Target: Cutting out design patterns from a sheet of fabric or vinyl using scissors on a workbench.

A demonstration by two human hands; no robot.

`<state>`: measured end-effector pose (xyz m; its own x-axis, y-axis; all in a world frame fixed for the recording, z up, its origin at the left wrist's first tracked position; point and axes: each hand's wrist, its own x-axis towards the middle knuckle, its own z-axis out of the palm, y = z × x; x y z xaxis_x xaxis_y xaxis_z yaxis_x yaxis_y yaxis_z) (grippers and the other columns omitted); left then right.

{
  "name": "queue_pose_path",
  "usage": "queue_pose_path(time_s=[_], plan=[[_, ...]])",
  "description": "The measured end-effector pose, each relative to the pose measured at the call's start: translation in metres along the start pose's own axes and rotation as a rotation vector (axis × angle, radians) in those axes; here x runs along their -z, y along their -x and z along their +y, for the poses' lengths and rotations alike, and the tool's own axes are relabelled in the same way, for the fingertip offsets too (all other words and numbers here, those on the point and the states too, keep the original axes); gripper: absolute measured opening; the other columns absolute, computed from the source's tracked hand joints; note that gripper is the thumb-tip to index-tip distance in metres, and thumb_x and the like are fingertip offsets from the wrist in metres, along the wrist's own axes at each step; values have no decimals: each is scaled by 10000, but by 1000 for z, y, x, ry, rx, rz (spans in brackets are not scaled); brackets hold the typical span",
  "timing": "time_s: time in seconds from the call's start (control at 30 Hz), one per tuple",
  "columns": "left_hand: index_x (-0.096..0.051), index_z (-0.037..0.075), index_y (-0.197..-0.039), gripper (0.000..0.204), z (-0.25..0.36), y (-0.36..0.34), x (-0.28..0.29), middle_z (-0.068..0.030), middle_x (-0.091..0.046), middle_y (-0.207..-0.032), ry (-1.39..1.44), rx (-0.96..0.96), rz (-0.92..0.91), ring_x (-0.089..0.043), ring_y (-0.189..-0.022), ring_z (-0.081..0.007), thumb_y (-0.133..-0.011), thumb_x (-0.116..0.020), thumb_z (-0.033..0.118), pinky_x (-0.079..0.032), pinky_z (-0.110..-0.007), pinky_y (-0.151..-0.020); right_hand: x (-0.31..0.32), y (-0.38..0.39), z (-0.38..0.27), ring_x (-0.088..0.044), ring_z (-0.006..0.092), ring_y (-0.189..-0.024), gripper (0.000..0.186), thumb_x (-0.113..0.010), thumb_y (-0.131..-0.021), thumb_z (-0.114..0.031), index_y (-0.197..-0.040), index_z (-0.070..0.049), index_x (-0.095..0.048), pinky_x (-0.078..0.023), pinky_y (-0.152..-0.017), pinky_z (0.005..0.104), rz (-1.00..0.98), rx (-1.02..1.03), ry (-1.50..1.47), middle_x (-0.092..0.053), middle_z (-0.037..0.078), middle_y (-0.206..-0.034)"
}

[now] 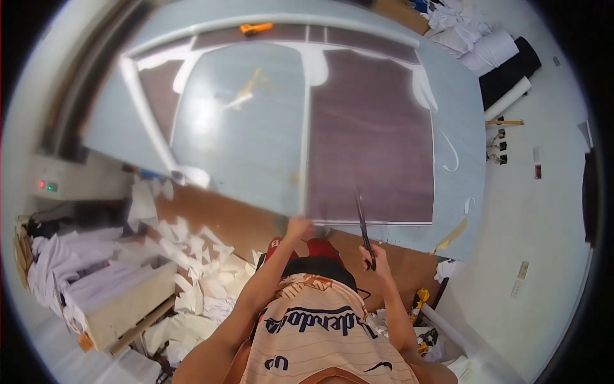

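Observation:
A large printed sheet with brown-purple panels and white margins lies on the light blue table. Left of the big panel, an opening bounded by white strips lets the table show through. My right hand is closed around long black scissors, whose blades point away from me over the panel's near edge. At the table's near edge, the fingers of my left hand are closed at the lower end of a white paper strip. Blur hides exactly how they grip it.
An orange-yellow hand tool rests on the sheet's far part. White paper scraps litter the floor at left, beside a stack of white material. Rolls stand at the far right, and a curled white offcut lies on the table.

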<state>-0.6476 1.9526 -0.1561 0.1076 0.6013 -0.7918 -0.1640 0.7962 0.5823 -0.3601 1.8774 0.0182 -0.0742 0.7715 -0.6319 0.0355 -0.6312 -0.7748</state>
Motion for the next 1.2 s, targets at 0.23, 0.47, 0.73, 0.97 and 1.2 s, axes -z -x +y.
queue_pose_path(time_s=[0.23, 0.47, 0.73, 0.97, 1.2], plan=[[-589, 21, -991, 164, 48, -18, -26, -151, -670, -845, 78, 29, -89, -693, -694, -259, -983, -616, 183, -568, -314, -588, -1, -32, -60, -536, 81, -532, 284, -668, -973, -317, -885, -63, -578, -423, -470, 244, 63, -5, -161, -542, -17, -702], [-467, 24, -1268, 405, -8, -7, -58, -160, -615, -1171, 503, 212, -169, -630, -1135, -338, -989, -649, 256, -554, -467, -935, 112, -32, -92, -505, 84, -502, 316, -722, -928, -342, -781, -106, -570, -390, -453, 253, 322, -61, -193, -514, -28, -632], [-451, 6, -1302, 474, -15, -66, -251, -180, -577, -1240, 546, 209, 197, -634, -1089, -343, -977, -676, 268, -557, -501, -925, 394, -136, -112, -494, 87, -486, 423, -758, -888, -430, -720, -108, -542, -377, -450, 257, 560, -4, -94, -518, -13, -607], [-549, 26, -1181, 332, -52, -51, -280, -126, -656, -997, 475, 35, 454, -697, -804, -266, -971, -682, 246, -614, -374, -670, 496, -158, -101, -489, 86, -475, 438, -766, -878, -452, -708, -119, -538, -378, -448, 251, 472, -17, -73, -520, -20, -597], [-540, 50, -1241, 360, -115, 12, -244, -124, -624, -1162, 570, -83, 603, -671, -975, -279, -973, -674, 249, -599, -430, -764, 489, -139, -70, -483, 88, -460, 414, -764, -892, -404, -702, -118, -532, -363, -426, 257, 347, 27, 9, -522, -17, -585]])
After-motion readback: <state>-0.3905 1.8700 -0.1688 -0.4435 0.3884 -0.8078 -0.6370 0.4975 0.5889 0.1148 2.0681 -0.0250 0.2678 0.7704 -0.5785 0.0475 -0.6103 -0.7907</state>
